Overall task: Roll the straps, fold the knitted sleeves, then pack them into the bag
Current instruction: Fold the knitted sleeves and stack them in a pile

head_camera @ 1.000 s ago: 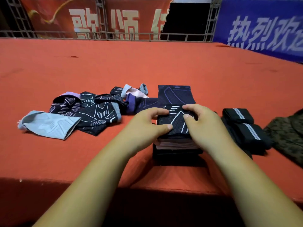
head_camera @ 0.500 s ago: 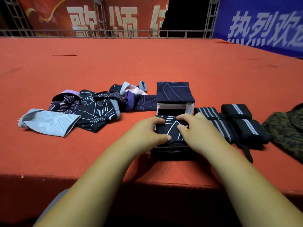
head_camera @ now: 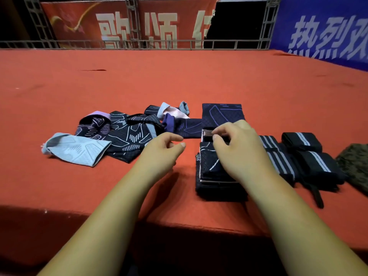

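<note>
Straps (head_camera: 310, 156) rolled, just right of two stacks of folded sleeves: near stack (head_camera: 209, 172), far stack (head_camera: 221, 114). Loose sleeves (head_camera: 123, 136) lie unfolded at left. Bag (head_camera: 356, 166), likely the camouflage cloth far right, not yet packed.

Left hand (head_camera: 161, 154) hovers empty, fingers loosely curled. Right hand (head_camera: 237, 150) reaches over the near stack, fingers bent at the far stack's edge; pinching or touching, cannot tell.
</note>
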